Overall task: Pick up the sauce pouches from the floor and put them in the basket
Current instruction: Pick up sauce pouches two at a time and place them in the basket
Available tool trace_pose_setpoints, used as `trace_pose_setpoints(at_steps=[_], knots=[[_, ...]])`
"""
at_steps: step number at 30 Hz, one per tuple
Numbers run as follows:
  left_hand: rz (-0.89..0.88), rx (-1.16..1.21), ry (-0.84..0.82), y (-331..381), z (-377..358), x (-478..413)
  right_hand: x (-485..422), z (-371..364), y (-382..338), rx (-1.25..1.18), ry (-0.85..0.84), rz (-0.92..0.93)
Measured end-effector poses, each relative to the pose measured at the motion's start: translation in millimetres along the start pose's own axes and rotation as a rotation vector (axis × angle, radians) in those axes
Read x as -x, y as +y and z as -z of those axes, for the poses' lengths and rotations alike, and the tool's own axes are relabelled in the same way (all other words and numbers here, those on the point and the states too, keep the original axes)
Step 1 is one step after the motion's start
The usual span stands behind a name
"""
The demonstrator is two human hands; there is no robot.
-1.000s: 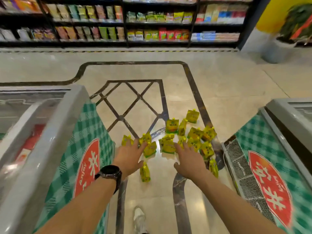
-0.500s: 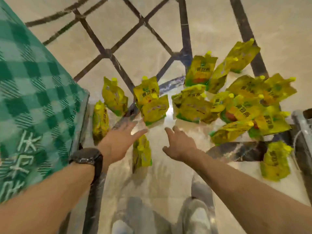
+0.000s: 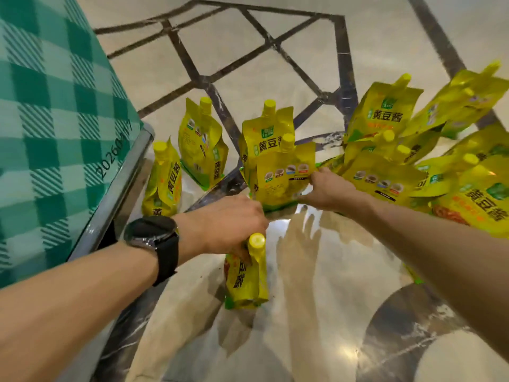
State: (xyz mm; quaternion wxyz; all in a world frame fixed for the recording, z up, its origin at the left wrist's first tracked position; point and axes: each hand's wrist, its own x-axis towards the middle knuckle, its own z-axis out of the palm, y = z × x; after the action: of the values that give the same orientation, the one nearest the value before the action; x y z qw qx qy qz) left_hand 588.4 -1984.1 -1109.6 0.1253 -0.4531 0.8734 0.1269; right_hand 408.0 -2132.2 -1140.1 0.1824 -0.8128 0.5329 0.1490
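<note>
Several yellow sauce pouches with yellow caps lie and stand on the glossy floor. My left hand [image 3: 228, 221], with a black watch on the wrist, curls its fingers round the top of the nearest pouch [image 3: 246, 274], just beside its cap. My right hand [image 3: 327, 188] pinches the lower right edge of a pouch in the middle [image 3: 281, 175], which leans against another one [image 3: 264, 133]. Two more pouches [image 3: 165, 183] [image 3: 202, 150] stand to the left, by the cabinet. A dense heap of pouches [image 3: 413, 161] fills the right side. No basket is in view.
A freezer cabinet with a green checked side [image 3: 55, 119] and a metal corner rail [image 3: 121, 186] stands close on the left. The marble floor [image 3: 316, 312] has dark inlaid lines and reflects my hands.
The view has dropped closer to the floor. Both hands went from open and hovering to holding: the left took the nearest pouch, the right reached forward and took the middle pouch.
</note>
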Motion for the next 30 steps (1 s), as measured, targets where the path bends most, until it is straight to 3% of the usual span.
trace_pose_setpoints(at_steps=[3, 8, 11, 15, 20, 24, 30], knots=[[0.091, -0.095, -0.043, 3.6, 9.3, 10.3, 5.4, 5.2, -5.7, -0.237, 0.086, -0.044], [0.288, 0.001, -0.05, -0.8, 7.5, 15.5, 11.2, 9.4, -13.4, -0.442, 0.41, -0.012], [0.364, 0.086, -0.006, -10.2, -0.3, 15.8, 7.4, 15.7, -26.5, -0.59, 0.37, -0.077], [0.477, 0.184, 0.198, -17.3, -14.5, 29.4, 8.0, 21.7, -54.8, -0.915, 0.325, -0.269], [0.603, 0.536, 0.34, -17.7, -30.0, 35.7, 1.4, 30.7, -68.4, -0.872, 0.432, -0.239], [0.63, 0.868, 0.359, -24.2, -36.9, 32.8, -11.5, 29.4, -72.4, -0.791, 0.4, -0.168], [0.684, 0.979, 0.359, -33.0, -40.5, 26.4, -14.4, 20.9, -65.5, -0.754, 0.432, -0.145]])
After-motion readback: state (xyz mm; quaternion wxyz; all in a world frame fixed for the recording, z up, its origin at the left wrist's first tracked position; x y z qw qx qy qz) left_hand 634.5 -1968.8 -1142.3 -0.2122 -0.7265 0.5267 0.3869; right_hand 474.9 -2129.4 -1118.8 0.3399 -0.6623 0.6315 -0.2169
